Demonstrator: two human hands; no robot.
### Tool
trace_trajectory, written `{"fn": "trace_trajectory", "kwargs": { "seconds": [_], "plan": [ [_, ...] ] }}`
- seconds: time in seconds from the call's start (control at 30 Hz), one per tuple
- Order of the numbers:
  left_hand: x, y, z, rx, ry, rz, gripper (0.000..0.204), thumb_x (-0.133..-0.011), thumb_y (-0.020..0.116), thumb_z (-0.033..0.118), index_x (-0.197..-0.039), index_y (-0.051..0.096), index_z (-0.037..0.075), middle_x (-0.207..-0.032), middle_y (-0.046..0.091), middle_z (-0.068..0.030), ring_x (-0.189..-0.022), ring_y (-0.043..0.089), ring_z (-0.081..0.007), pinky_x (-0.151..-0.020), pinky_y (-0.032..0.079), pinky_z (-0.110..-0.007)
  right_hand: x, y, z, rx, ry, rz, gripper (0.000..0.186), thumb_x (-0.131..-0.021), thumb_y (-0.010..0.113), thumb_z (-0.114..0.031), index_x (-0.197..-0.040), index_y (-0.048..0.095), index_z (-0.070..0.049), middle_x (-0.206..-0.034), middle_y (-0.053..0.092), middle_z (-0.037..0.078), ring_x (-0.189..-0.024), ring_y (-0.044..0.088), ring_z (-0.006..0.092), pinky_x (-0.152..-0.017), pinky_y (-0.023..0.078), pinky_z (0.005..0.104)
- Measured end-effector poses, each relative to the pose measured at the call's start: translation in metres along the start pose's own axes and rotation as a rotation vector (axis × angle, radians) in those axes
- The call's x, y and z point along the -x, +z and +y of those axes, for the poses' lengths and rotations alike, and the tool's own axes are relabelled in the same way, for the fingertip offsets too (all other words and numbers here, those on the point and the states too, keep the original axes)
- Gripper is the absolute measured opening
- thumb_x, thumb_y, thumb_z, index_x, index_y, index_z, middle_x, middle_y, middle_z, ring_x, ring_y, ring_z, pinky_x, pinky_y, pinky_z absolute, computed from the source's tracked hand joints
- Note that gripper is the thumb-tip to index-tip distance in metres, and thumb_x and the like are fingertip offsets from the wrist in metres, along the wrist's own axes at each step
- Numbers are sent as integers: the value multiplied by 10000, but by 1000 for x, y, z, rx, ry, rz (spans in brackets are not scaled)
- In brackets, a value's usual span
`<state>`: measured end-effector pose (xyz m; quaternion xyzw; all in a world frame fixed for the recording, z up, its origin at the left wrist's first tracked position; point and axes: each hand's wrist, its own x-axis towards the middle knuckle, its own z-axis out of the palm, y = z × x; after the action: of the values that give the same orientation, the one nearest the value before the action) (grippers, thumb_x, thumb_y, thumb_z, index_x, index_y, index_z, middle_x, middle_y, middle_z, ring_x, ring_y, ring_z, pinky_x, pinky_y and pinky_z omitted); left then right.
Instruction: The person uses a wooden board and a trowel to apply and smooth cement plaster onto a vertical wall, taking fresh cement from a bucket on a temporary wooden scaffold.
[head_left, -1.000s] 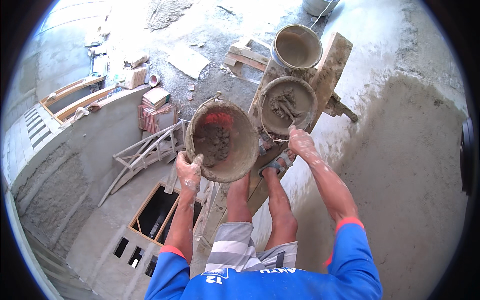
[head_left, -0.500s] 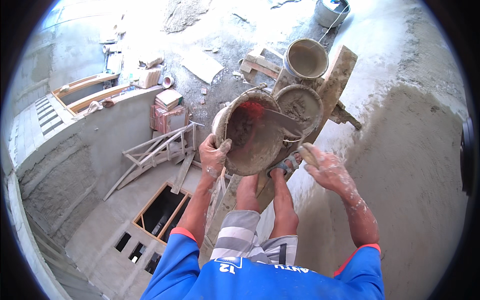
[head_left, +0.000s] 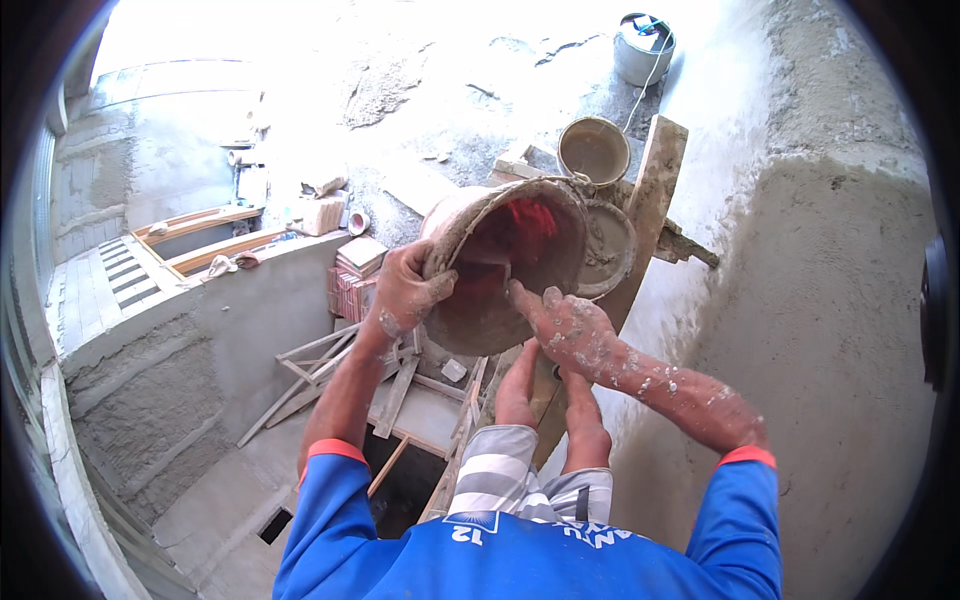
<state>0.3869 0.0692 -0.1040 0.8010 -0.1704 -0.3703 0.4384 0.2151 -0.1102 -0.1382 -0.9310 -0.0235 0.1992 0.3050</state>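
Observation:
A mortar-crusted bucket (head_left: 468,218) is tipped with its mouth toward me, its inside partly red. My left hand (head_left: 408,288) is closed on the bucket's left rim, thumb inside. At the mouth's lower right, my right hand (head_left: 568,325) is closed round a trowel's handle, which the fingers hide. The trowel blade (head_left: 488,282) reaches into the bucket and shows only in part. Just behind the bucket, to its right, sits a tub (head_left: 633,250) of grey mortar, partly covered by it. A second bucket (head_left: 625,165) with grey, wet contents stands beyond that.
My feet are on a raised plank; a long board (head_left: 660,175) runs off beyond it. At right rises a wall with damp plaster (head_left: 800,340). Below left are a dark opening (head_left: 405,485), wooden frames (head_left: 325,372) and stacked tiles (head_left: 352,290). A grey bucket (head_left: 643,62) stands far off.
My right hand has moved left, taking the trowel down into the bucket. The bucket is tipped further toward me and covers more of the mortar tub. My view has shifted slightly.

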Motion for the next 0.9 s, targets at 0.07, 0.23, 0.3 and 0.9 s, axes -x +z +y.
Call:
{"fn": "trace_trajectory", "kwargs": {
  "seconds": [0.07,0.23,0.3,0.9],
  "plan": [
    [0,-8,16,14,-3,6,170,-709,711,130,-748,576,33,-662,475,70,-626,377,-39,-535,334,-229,13,-11,-3,88,-103,14,546,-849,545,-97,-1366,373,-65,-859,612,168,-770,678,292,-628,557,353],
    [30,9,7,83,-25,91,202,-735,719,152,-721,551,42,-653,450,72,-612,361,-47,-532,320,-236,49,-58,-8,62,28,-157,549,-842,561,-107,-1361,385,-91,-876,606,166,-767,677,309,-603,560,336],
    [36,19,5,70,-27,95,209,-725,718,141,-689,537,44,-638,441,67,-611,353,-49,-527,311,-240,58,-64,3,101,70,-66,526,-844,553,-102,-1346,397,-101,-878,604,171,-761,679,306,-605,560,357],
    [66,84,81,102,168,414,397,-721,779,183,-592,437,27,-517,347,20,-533,307,-56,-445,273,-278,128,-38,6,181,97,-8,856,-695,780,-284,-1372,326,-25,-983,603,204,-836,665,301,-686,553,356]
  ]
}}
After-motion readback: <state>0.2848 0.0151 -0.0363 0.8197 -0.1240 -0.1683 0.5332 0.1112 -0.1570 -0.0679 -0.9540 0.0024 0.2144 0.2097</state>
